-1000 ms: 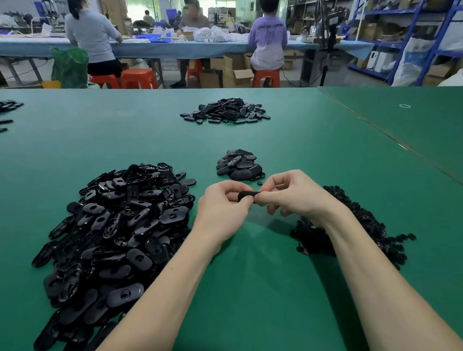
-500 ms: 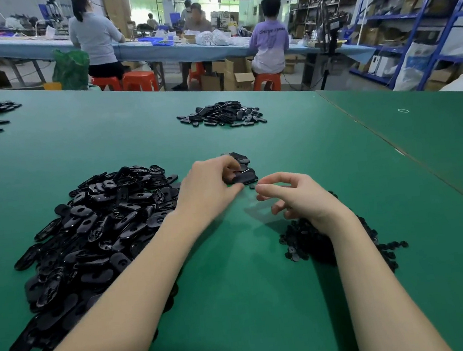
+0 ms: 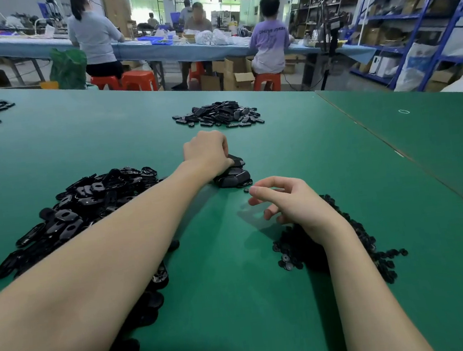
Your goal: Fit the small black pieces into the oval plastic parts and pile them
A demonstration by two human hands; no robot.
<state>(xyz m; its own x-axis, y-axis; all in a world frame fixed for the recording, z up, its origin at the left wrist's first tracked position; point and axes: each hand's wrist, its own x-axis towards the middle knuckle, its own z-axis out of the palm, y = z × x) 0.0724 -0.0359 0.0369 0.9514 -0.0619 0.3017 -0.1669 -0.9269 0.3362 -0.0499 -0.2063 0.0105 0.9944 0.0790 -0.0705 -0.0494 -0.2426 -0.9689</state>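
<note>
Table (image 3: 267, 301): plain green. Oval plastic parts (image 3: 83, 203): glossy black. Small pieces (image 3: 378, 259): black. Stools (image 3: 138, 80): orange-red. Shelving (image 3: 436, 7): blue.

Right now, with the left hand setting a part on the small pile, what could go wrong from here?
1. The left hand presses on the small pile of finished black oval plastic parts; the loosely heaped parts could slide off.
2. A loose small black round piece lies beside that pile, near the right hand; it might be a dropped insert and get overlooked.
</note>
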